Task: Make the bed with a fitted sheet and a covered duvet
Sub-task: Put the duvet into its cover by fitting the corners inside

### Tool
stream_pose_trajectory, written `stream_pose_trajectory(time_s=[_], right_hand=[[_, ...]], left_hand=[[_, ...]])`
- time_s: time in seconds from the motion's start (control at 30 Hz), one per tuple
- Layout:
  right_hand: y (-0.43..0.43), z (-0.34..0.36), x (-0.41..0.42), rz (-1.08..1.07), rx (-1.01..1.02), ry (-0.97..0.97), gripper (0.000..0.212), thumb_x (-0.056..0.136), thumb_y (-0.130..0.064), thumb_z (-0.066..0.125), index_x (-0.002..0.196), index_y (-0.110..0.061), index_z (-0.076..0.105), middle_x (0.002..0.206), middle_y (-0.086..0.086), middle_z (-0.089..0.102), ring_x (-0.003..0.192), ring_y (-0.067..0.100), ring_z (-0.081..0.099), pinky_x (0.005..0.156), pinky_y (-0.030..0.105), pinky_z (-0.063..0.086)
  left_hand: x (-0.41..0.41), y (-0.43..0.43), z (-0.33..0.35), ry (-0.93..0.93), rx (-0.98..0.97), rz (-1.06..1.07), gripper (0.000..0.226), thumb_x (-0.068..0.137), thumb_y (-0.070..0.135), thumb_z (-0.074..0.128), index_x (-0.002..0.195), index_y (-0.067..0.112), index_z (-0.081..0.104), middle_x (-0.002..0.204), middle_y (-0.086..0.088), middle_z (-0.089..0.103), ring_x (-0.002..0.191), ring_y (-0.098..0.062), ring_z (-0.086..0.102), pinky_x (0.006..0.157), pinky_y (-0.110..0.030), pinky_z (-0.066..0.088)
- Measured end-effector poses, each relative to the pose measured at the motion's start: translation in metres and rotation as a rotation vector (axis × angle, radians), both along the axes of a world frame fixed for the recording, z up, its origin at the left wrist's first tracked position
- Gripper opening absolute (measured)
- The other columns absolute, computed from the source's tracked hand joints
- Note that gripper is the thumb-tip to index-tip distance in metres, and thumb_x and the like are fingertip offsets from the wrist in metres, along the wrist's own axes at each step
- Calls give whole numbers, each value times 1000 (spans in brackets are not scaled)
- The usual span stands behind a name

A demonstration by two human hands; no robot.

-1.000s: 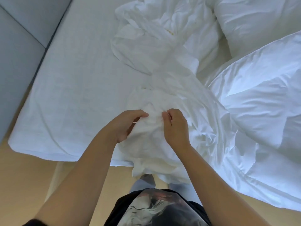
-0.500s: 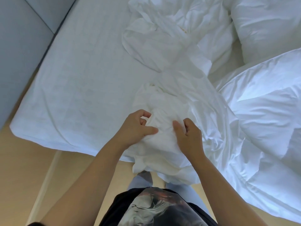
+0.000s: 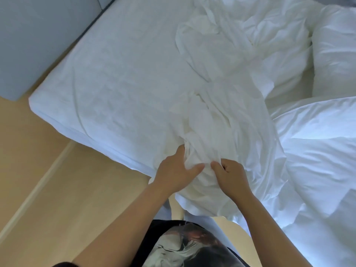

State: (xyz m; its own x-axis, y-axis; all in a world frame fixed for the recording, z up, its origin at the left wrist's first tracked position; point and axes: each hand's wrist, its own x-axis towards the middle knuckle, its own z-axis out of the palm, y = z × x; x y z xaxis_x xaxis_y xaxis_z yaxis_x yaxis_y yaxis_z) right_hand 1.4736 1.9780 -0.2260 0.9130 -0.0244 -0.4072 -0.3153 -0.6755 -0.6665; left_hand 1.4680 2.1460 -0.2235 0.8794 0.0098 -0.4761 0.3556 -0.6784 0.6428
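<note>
Head view is showing both hands working at the near edge of the mattress [image 3: 77,130]. The left hand [image 3: 176,170] is gripping a bunch of thin white cloth [image 3: 212,120], its thumb lying across the fold and its fingers buried behind it. The right hand [image 3: 230,176], just beside it, is pinching the same bunch with curled fingers.

Whether this cloth is the fitted sheet or the duvet cover I cannot tell. It is lying as one long rumpled band, its near end hanging over the mattress edge under the hands and its length running straight away from them across the mattress toward the far side. So the whole of it is lying ahead of the hands, and drawing it out likely means working along that axis. Both hands are sitting at the near end, neither clearly closer.

The duvet [image 3: 317,155] is billowing over the right part of the mattress, touching the band. As far as the picture shows, it is lying outside the cloth. The gathered bunch looks flat, so it is probably holding nothing. A pillow [image 3: 335,54] is resting at the mattress's far right.
</note>
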Motion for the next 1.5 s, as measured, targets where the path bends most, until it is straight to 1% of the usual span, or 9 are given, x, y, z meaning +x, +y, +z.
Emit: stream_pose_trajectory(time_s=[0.2, 0.3, 0.43, 0.63, 0.77, 0.9, 1.0, 1.13, 1.5], right_hand=[[-16, -3, -10, 134, -49, 129, 44, 88, -29, 52, 52, -17, 31, 50, -8, 33, 48, 10, 34, 48, 24, 26], [-10, 5, 0, -21, 39, -62, 8, 84, -27, 57, 84, -20, 55, 83, -8, 48, 77, 12, 50, 66, 24, 40], [9, 15, 26, -29, 59, -1, 81, 75, -54, 63, 140, -19, 29, 127, -4, 39, 112, 13, 45, 87, 29, 39], [5, 4, 38, -233, 147, -51, 6, 90, -19, 50, 89, -13, 49, 81, -3, 53, 75, 17, 52, 59, 22, 39], [-11, -4, 24, -704, 566, 61, 27, 95, -20, 48, 116, -6, 58, 109, 5, 62, 100, 21, 59, 85, 29, 49], [-21, -5, 24, -717, 717, 178, 35, 96, -20, 48, 129, -9, 53, 120, 4, 61, 103, 17, 60, 81, 25, 49], [-19, -2, 29, -659, 745, 194, 34, 96, -22, 47, 128, -13, 55, 119, 2, 62, 101, 15, 60, 86, 28, 49], [-18, -3, 30, -535, 519, 156, 42, 98, -32, 39, 133, -12, 50, 126, 4, 57, 111, 21, 55, 94, 31, 45], [-36, -11, 36, -594, 365, -95, 23, 98, -33, 39, 88, -20, 55, 86, -11, 57, 85, 12, 56, 83, 27, 44]], left_hand=[[-1, -16, 2, -5, -87, 140, 41, 95, 46, 41, 124, 18, 50, 113, -3, 63, 104, -24, 57, 88, -34, 44], [-9, -28, 5, -120, 50, 94, 34, 98, 35, 41, 121, 13, 51, 100, -9, 65, 94, -28, 59, 83, -37, 46], [-24, -51, 3, -229, 75, -31, 34, 98, 32, 40, 127, 15, 47, 82, -9, 65, 75, -27, 61, 69, -37, 47], [-38, -51, -5, -158, 33, 119, 49, 90, 51, 51, 133, 28, 47, 109, 2, 65, 98, -21, 60, 82, -30, 44], [-50, -32, -16, -203, 325, -44, 25, 95, 36, 45, 111, 19, 53, 77, 8, 52, 71, -19, 55, 59, -26, 34], [-62, -27, -22, -233, 380, -94, 25, 93, 20, 41, 117, 18, 46, 73, 7, 50, 63, -22, 53, 56, -26, 32], [-65, -34, -20, -257, 155, -85, 28, 88, 31, 49, 115, 25, 44, 60, 10, 48, 55, -13, 50, 52, -23, 33], [-40, -45, -9, -114, -397, 492, 21, 90, 43, 52, 78, 25, 53, 48, 10, 52, 45, -5, 46, 51, -20, 38], [-5, -18, 8, -188, -504, 744, 31, 99, 29, 41, 74, 11, 43, 75, -7, 41, 70, -17, 40, 69, -30, 36]])
